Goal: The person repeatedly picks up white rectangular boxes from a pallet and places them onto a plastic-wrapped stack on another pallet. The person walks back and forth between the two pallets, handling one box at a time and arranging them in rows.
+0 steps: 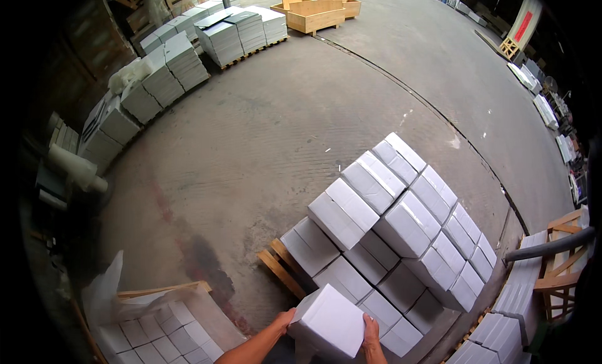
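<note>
A white carton (329, 320) is held between the left hand (286, 319) and the right hand (371, 331), at the near edge of the carton stack (409, 224). A wooden pallet (281, 274) is partly exposed at the stack's left side. Left of the stack, white boxes (179, 334) are packed together. Far beyond the stack, open wooden crates (315, 20) are set on the floor (251, 132).

this looks like a warehouse or the storage floor of a factory. just ahead of the right hand (371, 329), white cartons (411, 223) stand stacked on a wooden pallet (282, 276); left of the left hand (285, 319), small white boxes (148, 354) sit in rows beside plastic sheeting (108, 285). far beyond both hands, open wooden crates (315, 19) and a palletised white stack (222, 41) stand on a broad, stained grey floor (251, 132) that looks like concrete.
</note>
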`<state>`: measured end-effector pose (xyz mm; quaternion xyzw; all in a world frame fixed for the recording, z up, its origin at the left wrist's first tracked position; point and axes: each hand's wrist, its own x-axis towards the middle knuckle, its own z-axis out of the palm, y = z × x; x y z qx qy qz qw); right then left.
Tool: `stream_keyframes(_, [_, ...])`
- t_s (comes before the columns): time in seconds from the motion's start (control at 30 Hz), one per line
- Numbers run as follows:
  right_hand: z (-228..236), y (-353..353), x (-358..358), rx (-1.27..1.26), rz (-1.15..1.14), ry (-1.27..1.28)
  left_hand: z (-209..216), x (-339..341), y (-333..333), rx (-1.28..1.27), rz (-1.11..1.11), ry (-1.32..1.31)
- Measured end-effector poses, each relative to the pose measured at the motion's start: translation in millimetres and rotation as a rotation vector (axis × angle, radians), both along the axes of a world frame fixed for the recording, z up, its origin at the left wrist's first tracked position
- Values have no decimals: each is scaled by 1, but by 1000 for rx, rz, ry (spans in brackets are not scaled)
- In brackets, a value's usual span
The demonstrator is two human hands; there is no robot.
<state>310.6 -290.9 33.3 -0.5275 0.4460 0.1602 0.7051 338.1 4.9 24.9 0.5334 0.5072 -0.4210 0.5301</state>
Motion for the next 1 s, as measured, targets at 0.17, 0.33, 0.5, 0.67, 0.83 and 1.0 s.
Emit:
stream_keyframes(0.17, [15, 41, -43, 197, 256, -2, 35, -121, 43, -114, 358, -77])
stream_keyframes(0.33, [57, 75, -60, 170, 674, -66, 115, -242, 42, -146, 798, -235])
stream_keyframes(0.5, [113, 70, -63, 77, 861, -104, 9, -315, 11, -124, 972, -173])
stream_keyframes(0.67, [111, 104, -108, 215, 1040, -6, 29, -398, -15, 164, 1029, -89])
stream_keyframes(0.83, [116, 157, -160, 127, 1271, -49, 43, -467, -8, 276, 994, 18])
stream_keyframes(1.0, [117, 229, -226, 168, 1464, -16, -39, -570, -33, 120, 1369, -31])
